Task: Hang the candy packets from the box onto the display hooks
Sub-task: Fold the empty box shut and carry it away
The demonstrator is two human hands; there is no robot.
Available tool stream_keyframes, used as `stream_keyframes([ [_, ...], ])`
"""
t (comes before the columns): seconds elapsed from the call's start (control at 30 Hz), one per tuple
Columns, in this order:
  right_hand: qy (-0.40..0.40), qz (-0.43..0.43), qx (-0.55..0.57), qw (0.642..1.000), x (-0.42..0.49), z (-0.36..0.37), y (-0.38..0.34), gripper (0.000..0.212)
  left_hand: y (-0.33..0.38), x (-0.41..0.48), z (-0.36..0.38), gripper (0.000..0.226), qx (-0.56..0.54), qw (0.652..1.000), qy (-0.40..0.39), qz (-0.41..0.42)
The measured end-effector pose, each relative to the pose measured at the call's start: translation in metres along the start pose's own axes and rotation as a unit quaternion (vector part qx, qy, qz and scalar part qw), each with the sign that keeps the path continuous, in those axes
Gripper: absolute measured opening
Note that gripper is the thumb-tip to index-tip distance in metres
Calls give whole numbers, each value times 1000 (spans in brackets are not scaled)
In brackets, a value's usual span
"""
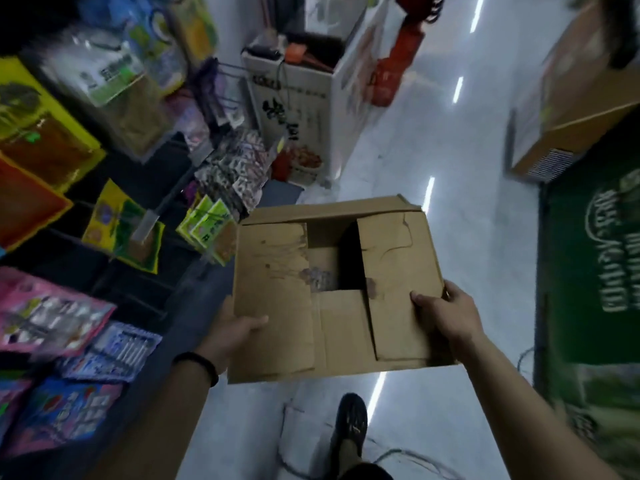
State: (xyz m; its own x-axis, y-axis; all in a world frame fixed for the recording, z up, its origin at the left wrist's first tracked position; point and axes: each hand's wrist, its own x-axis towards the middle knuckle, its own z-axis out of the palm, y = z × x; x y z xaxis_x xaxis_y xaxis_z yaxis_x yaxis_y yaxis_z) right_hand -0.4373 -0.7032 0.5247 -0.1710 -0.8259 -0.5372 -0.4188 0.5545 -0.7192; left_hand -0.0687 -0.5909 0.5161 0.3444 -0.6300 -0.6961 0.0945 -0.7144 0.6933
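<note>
I carry a worn brown cardboard box (277, 306) above the floor, its top flaps mostly folded shut with a dark gap in the middle. A few candy packets (317, 276) show through that gap. My left hand (235, 332) grips the box's near left corner, thumb on top. My right hand (441, 313) holds the right edge, thumb on the flap. The display rack with hooks (156, 209) stands to my left, hung with colourful packets (124, 226); some hooks look bare.
A white freezer cabinet (311, 109) stands ahead on the left. A large cardboard carton (568, 109) and a green mat (595, 265) lie to the right. Glossy floor (433, 161) runs between them. My shoe (349, 427) and loose cables (398, 455) are below the box.
</note>
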Motion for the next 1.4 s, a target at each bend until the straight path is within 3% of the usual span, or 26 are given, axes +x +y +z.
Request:
stream_keyframes([
  [0.23,35,1,44,998,51,-93,-42,53,121,21,86,51,38,998,-18,52],
  [0.4,59,12,67,996,98,-128,-79,62,193,56,125,56,73,995,-22,70],
  [0.47,66,12,71,995,123,-138,-98,61,221,79,139,63,88,993,-38,71],
  [0.73,142,16,63,988,238,-174,-207,60,365,193,216,51,80,987,-97,97],
  [0.97,151,14,92,984,335,-209,-283,56,485,275,278,53,73,984,-109,121],
  [1.17,144,16,122,982,455,-251,-330,57,573,359,342,78,89,979,-138,117],
  [1.3,142,12,118,983,546,-290,-365,59,613,449,393,100,89,984,-116,104],
  [1.4,126,16,109,986,604,-317,-398,58,668,453,431,100,79,987,-96,99],
])
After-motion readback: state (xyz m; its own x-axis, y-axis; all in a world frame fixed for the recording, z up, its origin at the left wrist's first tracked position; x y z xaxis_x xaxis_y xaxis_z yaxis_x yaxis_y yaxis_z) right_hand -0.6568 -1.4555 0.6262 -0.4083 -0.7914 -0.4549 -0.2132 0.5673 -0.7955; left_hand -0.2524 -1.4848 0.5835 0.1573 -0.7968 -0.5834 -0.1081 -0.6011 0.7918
